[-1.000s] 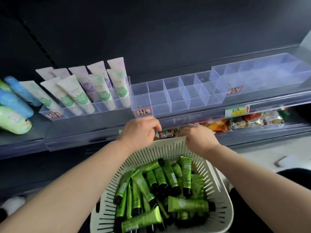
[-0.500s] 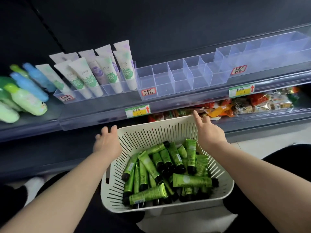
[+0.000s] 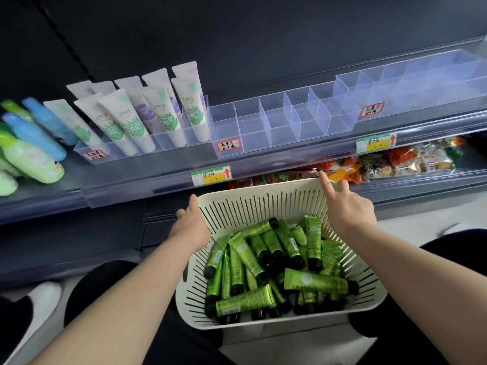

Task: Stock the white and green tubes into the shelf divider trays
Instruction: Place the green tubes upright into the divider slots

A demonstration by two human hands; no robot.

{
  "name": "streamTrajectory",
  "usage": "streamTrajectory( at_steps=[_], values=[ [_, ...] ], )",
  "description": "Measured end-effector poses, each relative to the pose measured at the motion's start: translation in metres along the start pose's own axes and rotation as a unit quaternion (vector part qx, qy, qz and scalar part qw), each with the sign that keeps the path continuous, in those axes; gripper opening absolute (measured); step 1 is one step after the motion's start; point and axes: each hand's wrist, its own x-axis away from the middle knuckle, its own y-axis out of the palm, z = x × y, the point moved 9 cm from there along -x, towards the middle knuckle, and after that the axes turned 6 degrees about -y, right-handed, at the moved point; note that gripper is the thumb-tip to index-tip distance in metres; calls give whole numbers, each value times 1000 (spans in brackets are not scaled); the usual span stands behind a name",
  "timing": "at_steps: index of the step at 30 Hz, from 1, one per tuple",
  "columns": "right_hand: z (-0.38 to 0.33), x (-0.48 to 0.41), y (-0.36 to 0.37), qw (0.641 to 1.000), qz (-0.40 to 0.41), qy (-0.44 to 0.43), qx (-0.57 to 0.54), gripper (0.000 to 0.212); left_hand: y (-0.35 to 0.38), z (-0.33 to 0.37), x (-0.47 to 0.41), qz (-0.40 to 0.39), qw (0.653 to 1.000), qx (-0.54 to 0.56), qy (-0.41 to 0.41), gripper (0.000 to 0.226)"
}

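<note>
- Green and blue bottles (image 3: 31, 154) lay on their sides at the shelf's far left.
- Just right of them, white tubes (image 3: 131, 119) stood cap-down and leaning back in the first tray (image 3: 92, 151). Some bore green print, others purple.
- The left hand (image 3: 189, 227) lay against the far left corner of the basket (image 3: 263, 201). Its thumb lay along the rim and its fingers were loosely stretched outside the wall, gripping nothing that showed.
- The middle tray (image 3: 263, 133), clear and split into compartments, sat right beside the first tray. It was on the shelf above the basket, with a red-edged label on its front.
- Green tubes (image 3: 253, 262) with black caps lay heaped in the basket, criss-crossed, between the two forearms. The heap was nearer the person than either hand, and neither hand touched a tube.
- The right hand (image 3: 347, 209) hovered over the basket's far right rim, fingers straight and spread, holding nothing. Its forefinger pointed at the lower shelf, the tip close to the snack packets (image 3: 395, 162) there.
- The third tray (image 3: 421, 83) sat at the shelf's right end, set further back than the middle tray, well apart from both hands and from the green tubes.
</note>
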Motion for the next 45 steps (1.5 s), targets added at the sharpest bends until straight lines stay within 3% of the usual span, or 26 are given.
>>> streamTrajectory(
  at_steps=[10,25,27,31,34,36,39,45],
  values=[
    [28,-4,-3,1000,1,29,6,91,9,26,5,-7,1000,11,18,97],
    [35,8,-2,998,-25,17,49,91,8,42,26,1,998,30,51,89],
    [30,17,-2,997,-29,9,66,91,8,50,33,24,996,-21,81,87],
    [-3,29,-5,994,26,-80,72,78,8,82,58,97,962,-99,236,59],
    [-31,34,16,990,-22,-142,-15,64,27,89,73,46,956,-44,287,44],
    [-43,38,41,978,-96,-156,-100,46,43,83,71,8,960,-10,280,34],
    [-51,45,68,967,-165,-164,-101,22,64,75,63,-18,968,6,251,32],
    [-60,34,76,970,-162,-141,-112,37,82,70,49,-28,981,-56,186,37]
  ],
)
